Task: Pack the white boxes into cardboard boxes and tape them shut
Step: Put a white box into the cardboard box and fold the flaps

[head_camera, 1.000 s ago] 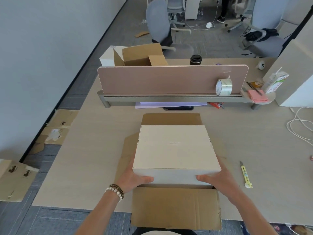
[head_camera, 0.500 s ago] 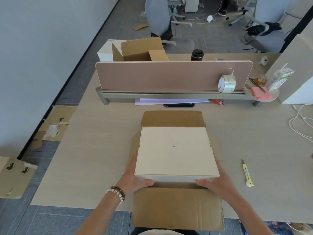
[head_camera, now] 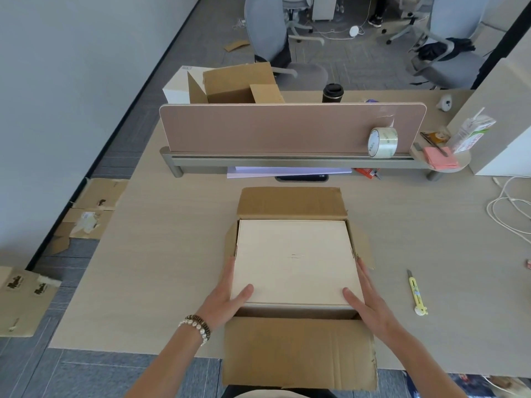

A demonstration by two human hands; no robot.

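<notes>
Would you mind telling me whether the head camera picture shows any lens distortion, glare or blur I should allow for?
Head view: wide-angle bending, so the desk divider bows and the wall leans inward; lighting soft and even, with only a dark shadow in the gap between the white box and the cardboard box near flap; faint sheen on the tape roll; both hands look sharp, the office chairs at the back softer.

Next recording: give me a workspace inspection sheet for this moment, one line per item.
Surface: light wood desk, pink divider across it.
Job's things: white box sits inside the open cardboard box, flaps out; tape roll on the divider's ledge.
Clutter: yellow cutter, black cup, drink carton, pink notes.
Hands: left hand and right hand lie along the white box's sides, thumbs on top.
Cables: white cable at the right edge.
Surroundings: flattened cardboard on the floor, office chairs behind.
</notes>
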